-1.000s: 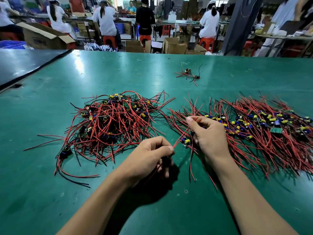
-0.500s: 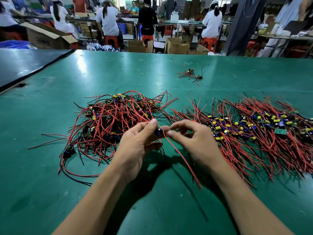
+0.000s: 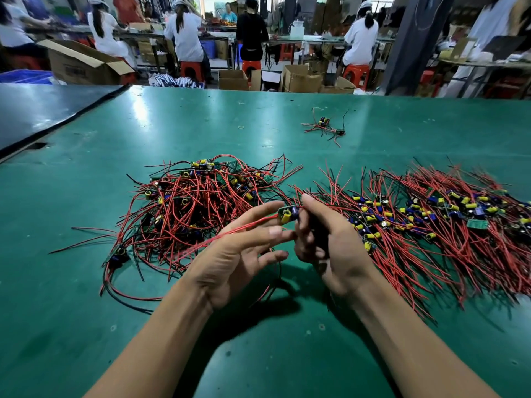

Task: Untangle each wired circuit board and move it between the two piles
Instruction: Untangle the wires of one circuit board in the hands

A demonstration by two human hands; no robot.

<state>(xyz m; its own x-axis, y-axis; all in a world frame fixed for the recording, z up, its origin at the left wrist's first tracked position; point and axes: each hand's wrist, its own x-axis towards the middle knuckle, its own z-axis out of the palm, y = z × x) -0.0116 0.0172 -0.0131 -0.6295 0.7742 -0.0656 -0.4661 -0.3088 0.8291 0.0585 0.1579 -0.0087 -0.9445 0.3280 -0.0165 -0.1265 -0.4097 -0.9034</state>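
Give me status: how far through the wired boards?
Done, apparently: right pile, wires lying roughly parallel. In hand: one board pinched between left hand and right hand, red wire trailing. Left to do: tangled left pile, sizeable; roughly halfway.

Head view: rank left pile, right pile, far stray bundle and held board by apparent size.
Largest: right pile and left pile, too alike to rank; right is cropped.
Then stray bundle, though farther.
Smallest: held board.

Green work table (image 3: pixel 86 225), open cardboard boxes (image 3: pixel 301 79), red stools (image 3: pixel 191 68), seated workers (image 3: pixel 184 33) at far benches, dark pillar (image 3: pixel 413 44)
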